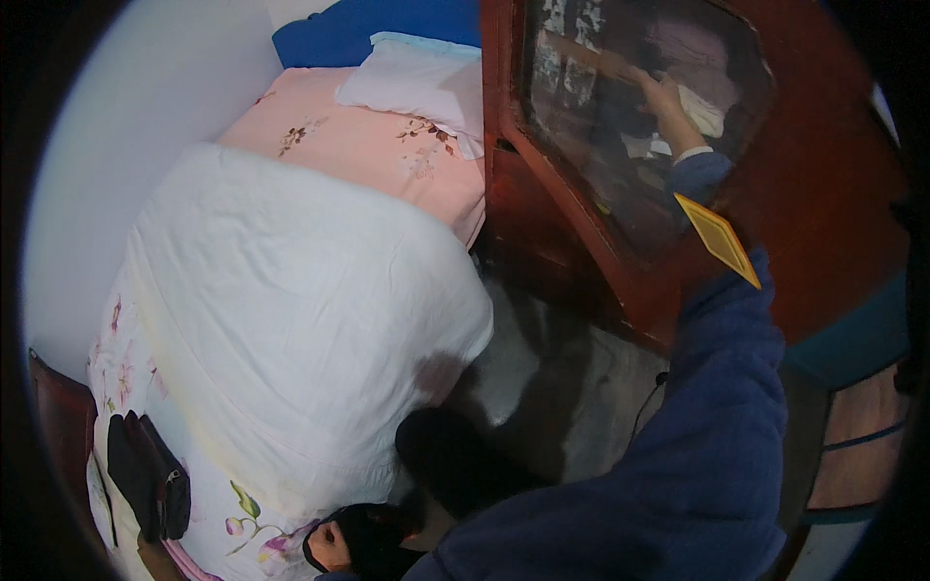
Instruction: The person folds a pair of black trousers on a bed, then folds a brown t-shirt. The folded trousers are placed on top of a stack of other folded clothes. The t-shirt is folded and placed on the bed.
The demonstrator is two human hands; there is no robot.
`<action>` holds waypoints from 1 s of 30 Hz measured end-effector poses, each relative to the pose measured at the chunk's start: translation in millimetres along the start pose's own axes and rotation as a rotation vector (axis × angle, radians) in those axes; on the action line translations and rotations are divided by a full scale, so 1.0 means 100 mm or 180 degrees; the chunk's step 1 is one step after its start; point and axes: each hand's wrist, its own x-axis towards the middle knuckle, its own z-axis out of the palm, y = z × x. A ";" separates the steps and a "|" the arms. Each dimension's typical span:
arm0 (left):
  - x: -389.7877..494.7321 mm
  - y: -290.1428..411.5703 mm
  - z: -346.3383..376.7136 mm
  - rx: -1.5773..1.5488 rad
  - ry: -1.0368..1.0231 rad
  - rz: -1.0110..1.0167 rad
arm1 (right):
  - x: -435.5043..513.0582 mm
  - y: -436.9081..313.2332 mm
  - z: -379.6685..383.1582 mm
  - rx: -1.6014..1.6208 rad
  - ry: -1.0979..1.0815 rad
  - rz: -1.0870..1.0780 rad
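My right arm, in a blue sleeve, reaches up to a reddish wooden cabinet (559,225) with a framed glass pane (610,167). My right hand (668,109) shows within the pane's outline, fingertips at the end of a brown strip (592,58). I cannot tell whether it grips the strip. Pale folded cloth (701,112) shows beside the wrist. A thin yellow-edged piece (718,240) overlaps the forearm. Low in view, my left hand (330,548) is partly hidden by a black item (374,534) with a strap-like loop, which it appears to hold over the bed's edge.
A bed with a white blanket (290,312), pink flowered sheet (327,138), white pillow (418,76) and blue headboard (378,36) stands along the wall. A black zippered pouch (171,486) lies on it. A dark cable (644,414) trails on the grey floor (610,392).
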 end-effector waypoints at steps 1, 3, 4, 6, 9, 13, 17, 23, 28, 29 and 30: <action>0.03 0.01 -0.01 0.0081 -0.0011 0.0067 | 0.11 0.01 0.06 -0.0197 0.0110 0.0093; 0.08 0.06 0.00 -0.0081 -0.0097 -0.0040 | 0.34 0.04 0.03 -0.0396 -0.0282 0.0193; 0.10 0.08 -0.02 -0.0050 -0.0255 -0.0218 | 0.44 0.07 0.04 -0.0478 -0.0454 0.0288; 0.14 0.12 -0.03 0.0189 -0.0161 -0.0105 | 0.54 0.19 0.06 -0.0584 -0.0515 0.0273; 0.17 0.16 -0.01 0.0038 -0.0054 -0.0206 | 0.61 0.21 0.13 -0.0671 -0.0112 -0.0136; 0.22 0.12 0.04 0.0122 -0.0067 0.0058 | 0.67 0.06 0.10 -0.0912 0.0311 -0.0309; 0.31 0.06 0.12 0.0164 -0.0346 -0.0063 | 0.69 0.18 0.07 -0.0589 0.0289 -0.0164; 0.37 0.06 0.17 0.0223 -0.0248 0.0226 | 0.94 0.41 0.13 -0.0117 -0.0315 -0.0148; 0.37 -0.12 0.24 0.0168 -0.0257 0.0353 | 0.82 0.30 0.15 -0.0384 -0.0237 -0.0027; 0.37 -0.17 0.27 0.0141 -0.0258 0.0255 | 0.75 0.25 0.15 -0.0378 -0.0233 0.0009; 0.38 -0.21 0.30 0.0115 -0.0256 0.0169 | 0.69 0.20 0.12 -0.0617 -0.0261 -0.0160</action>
